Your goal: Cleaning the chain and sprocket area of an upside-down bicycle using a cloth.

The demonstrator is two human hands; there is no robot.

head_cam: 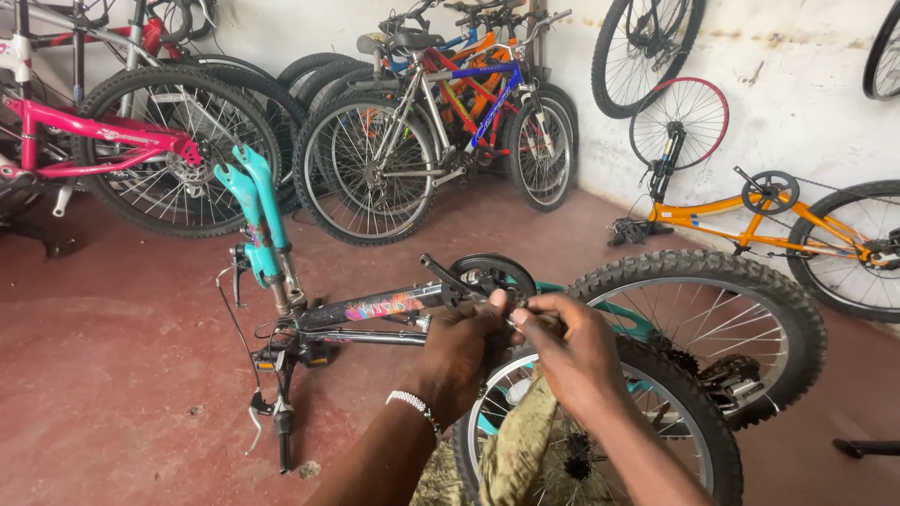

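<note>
Underfoot, the red floor [112, 375] is worn and dusty, and it meets a stained white wall [797, 103] at the right and back.

Head view: a teal bike [375, 307] lies upside down on the floor, fork [258, 220] pointing up, handlebar [277, 394] touching the ground. It has no front wheel fitted; its rear wheel [712, 319] stands up at the right. A second, loose wheel [600, 422] stands close in front of the person, with a khaki cloth [525, 459] draped against it. The crank [478, 278] with its black chainring sits just above the hands.

Both hands meet above the loose wheel's tyre, beside the crank. The left hand [464, 351], a white bead bracelet [412, 405] on its wrist, and the right hand [567, 347] have fingertips pinched narrowly together on something small; what it is cannot be told.

At the back, one pink bike [103, 141] stands left, and a cluster of about four bikes [450, 122] leans together. One orange bike [778, 220] lies upside down against the right wall. Two wheels [680, 117] hang on that wall, and part of a third shows at the edge.
</note>
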